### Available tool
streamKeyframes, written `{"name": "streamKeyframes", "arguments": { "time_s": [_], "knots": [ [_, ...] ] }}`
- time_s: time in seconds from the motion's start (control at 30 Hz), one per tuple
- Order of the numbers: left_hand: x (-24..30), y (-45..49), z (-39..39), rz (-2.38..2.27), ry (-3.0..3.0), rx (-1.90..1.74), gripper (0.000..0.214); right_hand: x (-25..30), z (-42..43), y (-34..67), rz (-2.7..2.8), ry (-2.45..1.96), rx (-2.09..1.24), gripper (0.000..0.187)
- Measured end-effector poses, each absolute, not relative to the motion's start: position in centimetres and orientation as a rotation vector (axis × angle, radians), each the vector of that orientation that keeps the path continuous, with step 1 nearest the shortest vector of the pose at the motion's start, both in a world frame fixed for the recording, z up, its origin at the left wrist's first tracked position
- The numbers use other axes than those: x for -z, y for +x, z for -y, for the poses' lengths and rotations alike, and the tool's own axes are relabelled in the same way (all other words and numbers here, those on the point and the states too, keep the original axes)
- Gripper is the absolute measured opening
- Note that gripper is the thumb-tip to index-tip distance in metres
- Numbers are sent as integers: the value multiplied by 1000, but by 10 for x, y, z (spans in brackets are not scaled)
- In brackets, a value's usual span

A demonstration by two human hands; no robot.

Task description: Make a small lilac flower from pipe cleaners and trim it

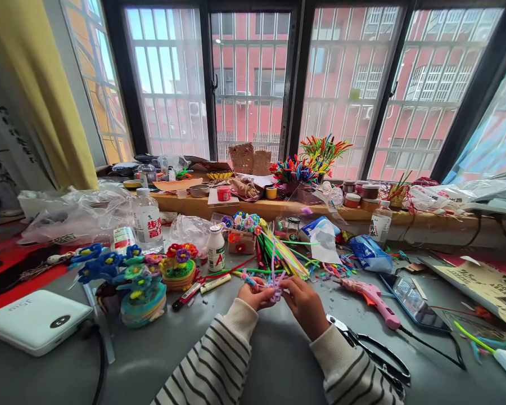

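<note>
Striped sleeves [211, 355] are occupying the near edge, 1 to the left and 1 to the right, their forearms converging over the grey desk [278, 365]. Between the 2 hands, just above the desk, the lilac piece [275, 293] is showing as small fuzzy loops with a long stem standing up from them.

The left hand [258, 295] is holding the piece from the left, its fingers curling closed; a blue-pink piece [248, 279] is also showing at these fingers, its grip being unclear. The right hand [306, 304] is pinching the loops from the right, thumb and forefinger nearly meeting.

By its look, the piece is probably handling as very light: soft and non-slip on the outside, bendable yet shape-keeping if a wire is running inside. Its loops are likely crushing or bending before breaking. The gathered base, where the strands are crossing, is offering the surest hold; the long stem is likely bending under a grip.

Scissors [349, 335] are lying near the right sleeve, a glue gun [377, 301] is resting farther right, and loose stems [282, 251] are spreading beyond the hands.
</note>
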State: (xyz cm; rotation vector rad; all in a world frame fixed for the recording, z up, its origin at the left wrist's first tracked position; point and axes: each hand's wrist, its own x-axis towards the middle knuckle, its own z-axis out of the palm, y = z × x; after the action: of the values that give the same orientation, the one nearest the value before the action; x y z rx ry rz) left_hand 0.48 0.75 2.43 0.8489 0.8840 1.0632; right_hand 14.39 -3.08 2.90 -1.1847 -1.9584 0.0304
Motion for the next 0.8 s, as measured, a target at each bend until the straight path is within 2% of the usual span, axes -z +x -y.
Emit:
{"name": "streamKeyframes", "arguments": {
  "time_s": [0.23, 0.53, 0.8],
  "knots": [
    [-25, 12, -8, -953, 910, -1171, 45, -30, 25, 144, 2023, -1200, 77, 17],
    [-26, 10, -9, -1122, 1164, -1410, 31, -22, 21, 137, 1872, -1308, 9, 9],
    [-14, 11, -18, -904, 971, -1283, 44, -20, 17, 136, 1848, -1226, -98, 10]
  ]
}}
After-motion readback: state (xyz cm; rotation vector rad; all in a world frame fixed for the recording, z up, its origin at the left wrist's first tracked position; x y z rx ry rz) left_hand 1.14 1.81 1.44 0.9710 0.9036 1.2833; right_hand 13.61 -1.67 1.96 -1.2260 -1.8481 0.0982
